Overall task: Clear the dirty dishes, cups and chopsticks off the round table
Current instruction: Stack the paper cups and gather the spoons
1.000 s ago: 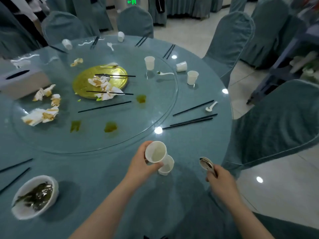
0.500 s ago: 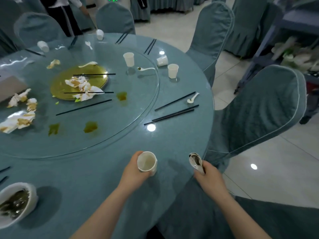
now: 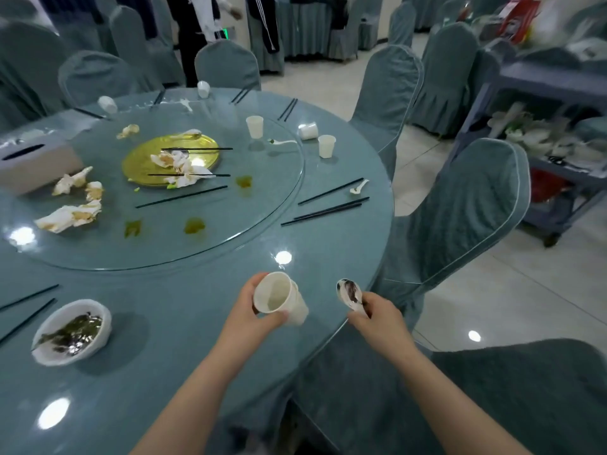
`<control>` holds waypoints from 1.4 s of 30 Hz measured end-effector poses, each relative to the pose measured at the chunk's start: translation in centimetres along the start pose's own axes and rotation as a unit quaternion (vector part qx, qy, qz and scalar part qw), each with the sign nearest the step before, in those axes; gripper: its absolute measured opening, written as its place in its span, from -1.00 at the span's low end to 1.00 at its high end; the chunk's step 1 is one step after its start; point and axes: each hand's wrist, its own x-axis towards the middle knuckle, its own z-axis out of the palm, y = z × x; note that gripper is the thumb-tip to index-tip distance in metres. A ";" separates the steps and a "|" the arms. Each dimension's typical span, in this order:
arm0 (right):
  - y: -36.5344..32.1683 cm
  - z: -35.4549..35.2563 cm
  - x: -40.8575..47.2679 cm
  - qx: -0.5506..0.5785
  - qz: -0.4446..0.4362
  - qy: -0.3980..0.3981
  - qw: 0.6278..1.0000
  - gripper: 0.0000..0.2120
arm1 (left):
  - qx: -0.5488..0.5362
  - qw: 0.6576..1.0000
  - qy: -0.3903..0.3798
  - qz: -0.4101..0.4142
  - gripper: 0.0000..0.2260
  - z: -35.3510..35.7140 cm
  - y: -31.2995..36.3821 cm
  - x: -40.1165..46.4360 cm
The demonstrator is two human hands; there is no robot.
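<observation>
A: What has changed in the last second?

B: The left hand [image 3: 259, 310] had one paper cup and was lowering it into a second that stood on the counter [image 3: 184, 323]. Now both are nested and lifted: the stacked cups [image 3: 279, 298] sit tilted in the curled fingers, mouth turned toward the camera, above the near edge. The view has also swung right, so the cart [image 3: 551, 133] with its heaped white ware shows fully.

A: And the right hand?

B: The right hand [image 3: 377, 315] is closed round the handle of a soiled spoon [image 3: 349, 292], bowl upward, as it was a second ago.

A: What does that mean for the job?

B: Two cups and a spoon are off the counter, so a carry toward the cart looks likely. Much is left, though: a white bowl [image 3: 72, 331] with dark green leftovers at the near left, the gold plate [image 3: 141, 159] on the glass turntable, three more cups [image 3: 326, 146] at the far right, chopsticks [image 3: 325, 211] scattered about.

A: How do the stacked cups look?

B: Thin, white, apparently empty inside, the outer one showing below the inner rim.
</observation>
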 end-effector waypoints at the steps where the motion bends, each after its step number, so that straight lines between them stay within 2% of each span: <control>1: -0.5 0.2 -1.1 0.011 -0.006 -0.003 1.000 -0.90 | -0.007 1.000 -0.001 0.005 -0.52 0.0 0.3 -1.1; 8: -3.2 1.1 -8.6 0.113 0.006 -0.019 0.993 -0.88 | -0.052 0.998 -0.019 0.023 -0.38 0.3 1.9 -9.2; 12: -3.7 0.5 -11.5 0.198 0.013 -0.045 0.979 -0.79 | -0.056 0.997 -0.032 0.036 -0.41 1.3 2.4 -11.9; 15: -4.0 -0.8 -12.9 0.215 0.001 -0.053 0.975 -0.70 | -0.056 0.997 -0.035 0.045 -0.45 1.9 2.9 -12.9; 18: -3.6 -2.3 -13.7 0.215 -0.014 -0.052 0.975 -0.64 | -0.036 0.996 -0.055 0.054 -0.37 3.1 3.2 -13.1; 22: -2.0 -5.2 -14.0 0.202 -0.025 -0.028 0.979 -0.74 | -0.013 0.995 -0.068 0.072 -0.32 6.5 3.8 -12.9; 29: 4.0 -15.6 -13.7 0.116 -0.013 0.047 0.992 -0.88 | -0.009 0.993 -0.059 0.098 -0.47 15.8 6.4 -10.4; 34: 11.2 -25.1 -12.2 0.107 0.007 0.066 0.992 -0.96 | -0.020 0.993 -0.044 0.103 -0.45 25.2 8.8 -7.9; 38: 16.4 -32.6 -9.9 0.055 -0.006 0.070 0.996 -0.71 | -0.046 0.993 -0.014 0.104 -0.45 33.0 10.6 -6.3; 42: 19.3 -38.8 -6.9 -0.005 -0.023 0.056 0.998 -0.77 | -0.042 0.993 0.012 0.107 -0.49 38.7 12.5 -4.4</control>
